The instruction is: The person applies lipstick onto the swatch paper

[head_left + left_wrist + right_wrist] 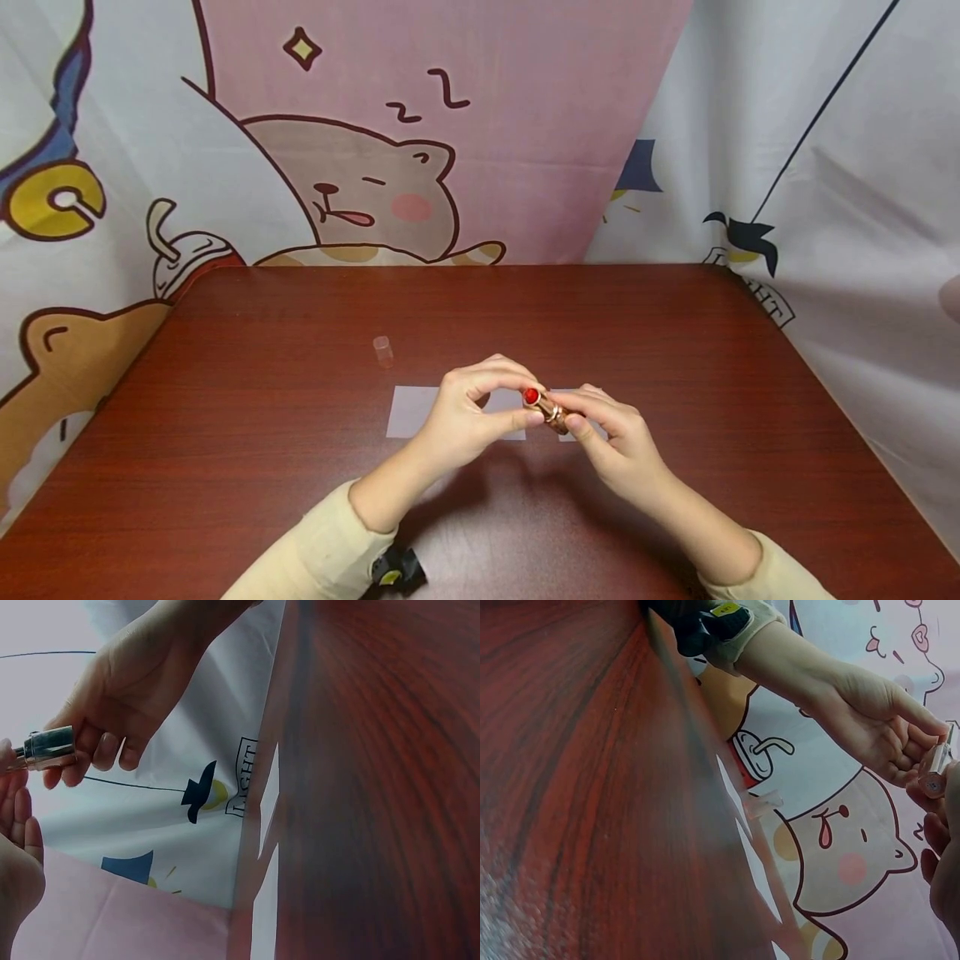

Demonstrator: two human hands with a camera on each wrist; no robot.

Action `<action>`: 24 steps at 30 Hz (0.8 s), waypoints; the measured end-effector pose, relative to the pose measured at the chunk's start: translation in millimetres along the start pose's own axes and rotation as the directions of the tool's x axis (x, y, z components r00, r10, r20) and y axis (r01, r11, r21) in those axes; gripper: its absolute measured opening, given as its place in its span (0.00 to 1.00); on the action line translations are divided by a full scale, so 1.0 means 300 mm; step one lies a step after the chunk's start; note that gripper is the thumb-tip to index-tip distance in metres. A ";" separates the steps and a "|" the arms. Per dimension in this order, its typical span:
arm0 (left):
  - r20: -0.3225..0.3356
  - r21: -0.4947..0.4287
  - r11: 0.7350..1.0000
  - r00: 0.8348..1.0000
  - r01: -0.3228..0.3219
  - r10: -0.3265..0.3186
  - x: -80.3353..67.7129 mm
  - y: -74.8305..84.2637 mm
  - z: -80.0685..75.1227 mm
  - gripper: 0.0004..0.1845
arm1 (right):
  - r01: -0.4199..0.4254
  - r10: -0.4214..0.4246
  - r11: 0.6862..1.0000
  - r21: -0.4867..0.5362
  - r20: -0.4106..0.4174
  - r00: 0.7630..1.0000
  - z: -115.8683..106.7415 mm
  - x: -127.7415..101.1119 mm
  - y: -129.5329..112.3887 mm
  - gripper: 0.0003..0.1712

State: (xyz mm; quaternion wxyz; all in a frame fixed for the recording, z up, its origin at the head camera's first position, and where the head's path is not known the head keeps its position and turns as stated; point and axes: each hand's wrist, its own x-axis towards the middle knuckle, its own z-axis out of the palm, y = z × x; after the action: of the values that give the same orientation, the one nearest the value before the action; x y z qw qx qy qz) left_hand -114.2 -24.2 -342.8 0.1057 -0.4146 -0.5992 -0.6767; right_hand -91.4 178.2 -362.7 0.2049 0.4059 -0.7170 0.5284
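A gold lipstick (551,410) with a red tip (532,396) is held above the table's middle between both hands. My right hand (567,413) grips its gold tube with thumb and fingers. My left hand (523,403) curls its index finger and thumb around the red end. In the left wrist view the right hand (112,697) holds the metallic tube (49,747), and my left fingers (19,817) touch its end. The right wrist view shows the left hand (877,727) at the lipstick (934,771).
The dark red wooden table (262,500) carries a white paper slip (411,411) under the hands, and a second slip is partly hidden by them. A small clear cap (383,350) stands behind the slips. Cartoon-printed cloth (450,125) hangs around the table.
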 end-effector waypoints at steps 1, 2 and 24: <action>-0.002 0.000 1.000 1.000 -0.002 0.002 0.000 0.001 0.000 0.13 | 0.005 -0.006 1.000 -0.004 -0.014 1.000 0.001 0.000 -0.001 0.17; -0.004 0.002 1.000 1.000 -0.006 0.006 0.000 0.001 0.000 0.12 | 0.012 -0.012 1.000 -0.007 -0.030 0.999 0.002 0.001 -0.002 0.17; -0.061 0.026 1.000 0.998 0.002 -0.001 0.004 0.013 -0.006 0.12 | 0.071 -0.090 0.991 -0.109 -0.184 0.979 0.028 0.065 -0.106 0.20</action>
State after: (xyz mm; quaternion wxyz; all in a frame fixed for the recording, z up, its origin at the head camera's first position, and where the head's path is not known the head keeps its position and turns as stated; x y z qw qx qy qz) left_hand -113.0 -26.4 -339.1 0.1290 -0.3917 -0.6049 -0.6812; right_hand -76.4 159.8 -332.7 0.3136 0.3717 -0.7034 0.5184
